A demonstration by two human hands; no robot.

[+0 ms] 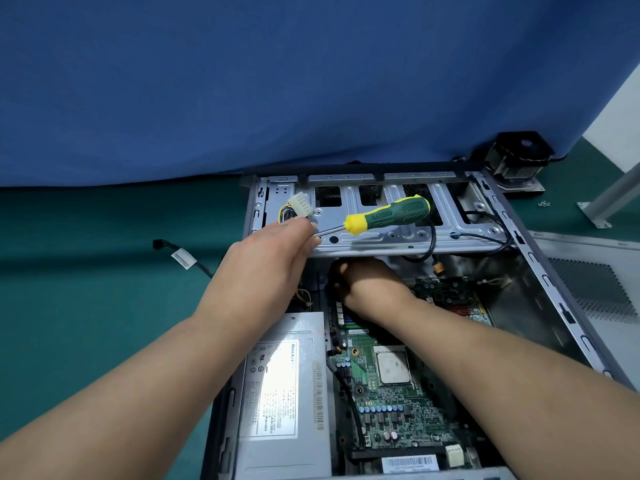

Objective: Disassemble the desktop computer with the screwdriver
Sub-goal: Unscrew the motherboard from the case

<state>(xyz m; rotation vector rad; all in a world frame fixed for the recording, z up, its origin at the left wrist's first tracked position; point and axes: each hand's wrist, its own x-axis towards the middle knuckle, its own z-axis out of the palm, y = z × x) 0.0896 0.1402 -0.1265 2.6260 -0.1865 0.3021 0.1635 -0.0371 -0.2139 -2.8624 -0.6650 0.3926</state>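
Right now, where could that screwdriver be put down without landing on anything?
The green mat left of the computer case is bare beyond the loose black cable. Inside it is crowded: power supply, motherboard and both hands fill it.

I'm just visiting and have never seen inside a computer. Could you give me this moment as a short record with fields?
Setting: open desktop computer case lying on a green surface
Left hand: holds the screwdriver by its metal shaft, over the drive cage
Right hand: reaches under the drive cage; fingers hidden
Inside the case: grey power supply on the left, green motherboard with a bare processor
Loose nearby: white connector, cooler fan outside the case
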